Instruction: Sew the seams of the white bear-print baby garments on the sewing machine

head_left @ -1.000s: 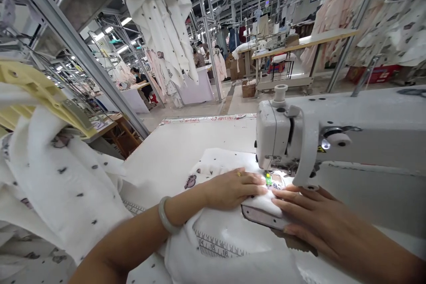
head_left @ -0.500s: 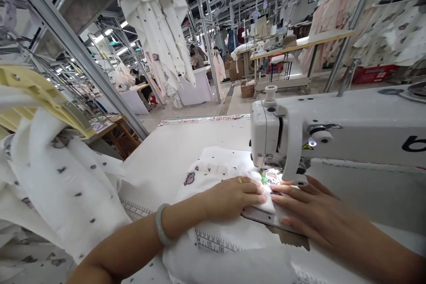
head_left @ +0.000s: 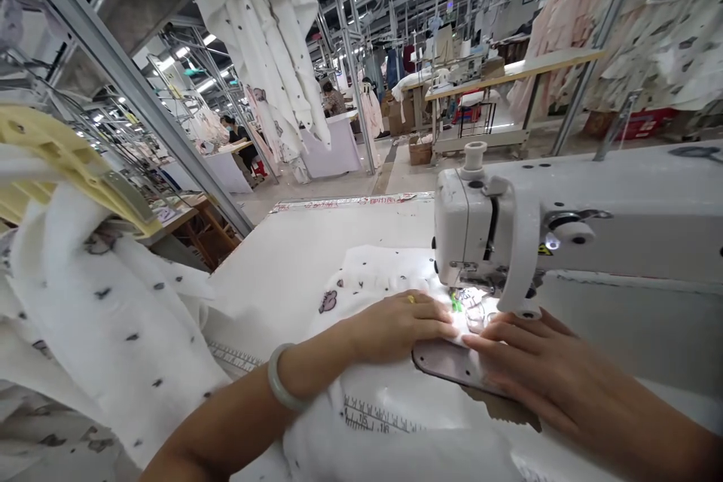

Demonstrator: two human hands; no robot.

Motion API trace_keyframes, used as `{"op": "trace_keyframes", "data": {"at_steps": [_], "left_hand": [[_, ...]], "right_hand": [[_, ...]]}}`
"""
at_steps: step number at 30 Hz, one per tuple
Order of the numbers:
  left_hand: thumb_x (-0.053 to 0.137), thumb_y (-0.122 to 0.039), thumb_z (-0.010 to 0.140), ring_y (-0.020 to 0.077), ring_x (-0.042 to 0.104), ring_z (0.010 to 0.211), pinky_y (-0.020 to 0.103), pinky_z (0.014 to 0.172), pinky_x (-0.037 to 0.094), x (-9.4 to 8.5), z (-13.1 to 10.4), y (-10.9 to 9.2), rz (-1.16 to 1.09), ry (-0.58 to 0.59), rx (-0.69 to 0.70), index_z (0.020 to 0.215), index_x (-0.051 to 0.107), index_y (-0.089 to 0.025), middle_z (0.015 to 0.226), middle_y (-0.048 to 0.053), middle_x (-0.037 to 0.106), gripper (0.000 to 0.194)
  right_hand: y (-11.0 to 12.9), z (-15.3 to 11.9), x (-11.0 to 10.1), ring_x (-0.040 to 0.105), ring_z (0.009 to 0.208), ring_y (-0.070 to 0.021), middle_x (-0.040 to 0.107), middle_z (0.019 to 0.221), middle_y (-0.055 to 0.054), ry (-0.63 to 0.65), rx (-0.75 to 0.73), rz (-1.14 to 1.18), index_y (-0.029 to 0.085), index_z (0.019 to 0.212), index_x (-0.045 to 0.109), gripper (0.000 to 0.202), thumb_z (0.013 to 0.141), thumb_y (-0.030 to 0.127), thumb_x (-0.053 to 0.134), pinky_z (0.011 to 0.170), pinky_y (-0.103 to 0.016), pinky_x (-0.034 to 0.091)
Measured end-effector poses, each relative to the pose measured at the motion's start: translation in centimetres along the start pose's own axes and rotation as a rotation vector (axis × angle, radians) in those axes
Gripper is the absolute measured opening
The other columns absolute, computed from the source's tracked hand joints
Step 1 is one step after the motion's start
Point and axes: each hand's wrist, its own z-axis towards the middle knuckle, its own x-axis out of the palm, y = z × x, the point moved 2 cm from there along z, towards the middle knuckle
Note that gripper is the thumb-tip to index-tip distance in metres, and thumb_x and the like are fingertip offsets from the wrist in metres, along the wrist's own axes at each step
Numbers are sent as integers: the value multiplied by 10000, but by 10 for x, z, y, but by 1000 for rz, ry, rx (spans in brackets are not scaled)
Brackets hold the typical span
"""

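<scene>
White cloth printed with small dark marks and a pinkish motif (head_left: 361,280) lies under the head of a white sewing machine (head_left: 463,230). My left hand (head_left: 389,327), wearing a ring and a pale bangle, rests flat on this cloth just left of the lit needle area. On the other side, my right hand (head_left: 525,354) lies with fingers stretched forward by the presser foot, its fingertips near the cloth's edge. A bright green piece (head_left: 456,301) shows beside the needle. The metal needle plate (head_left: 446,361) is partly uncovered. Fingertips of the right hand are partly hidden behind a white guard.
A yellow plastic clamp (head_left: 73,158) at the left holds more printed white cloth (head_left: 135,316). A measuring tape (head_left: 378,418) runs along the table's near side. Cloth (head_left: 254,38) hangs from above. Metal posts, other worktables and people are farther back.
The cloth has moved away from me toward the needle, so more of the needle plate shows. The machine and both hands appear slightly farther right in view.
</scene>
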Motion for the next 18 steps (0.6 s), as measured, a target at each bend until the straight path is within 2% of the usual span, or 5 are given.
{"op": "trace_keyframes", "data": {"at_steps": [3,6,11,14,18], "left_hand": [[415,-87,1063,221,611,1363,376,1179,470,0,-4,-1,-2,48,9,1288,693,-145,1360,125,715,363],[406,-87,1070,231,566,1425,398,1215,440,-1,-5,-1,20,83,4,1311,689,-145,1426,119,681,376],[411,-108,1092,221,577,1417,415,1205,456,-1,0,4,20,62,-23,1320,688,-163,1405,130,692,363],[412,-130,1099,215,577,1417,404,1220,443,0,5,9,41,50,-63,1330,674,-143,1392,137,698,349],[430,-95,1076,215,568,1424,393,1237,419,-1,11,14,96,76,-165,1329,661,-113,1408,155,684,343]], "right_hand": [[5,4,0,722,912,-205,748,1028,-4,19,-25,-29,290,1212,665,213,1078,392,534,947,-401,469],[8,6,-2,729,940,-209,754,1034,-6,-32,-50,-108,276,1172,682,198,1072,364,536,998,-406,433],[3,0,5,726,1009,-222,759,1138,-17,-115,10,-163,309,1264,677,294,1108,419,453,1217,-461,232],[-2,-5,12,704,1121,-277,755,1191,-32,-114,60,-198,311,1344,656,330,1083,452,511,1271,-501,123],[-7,-10,15,696,1156,-323,753,1229,-43,-77,131,-191,320,1411,626,393,1044,451,575,1241,-553,264]]}}
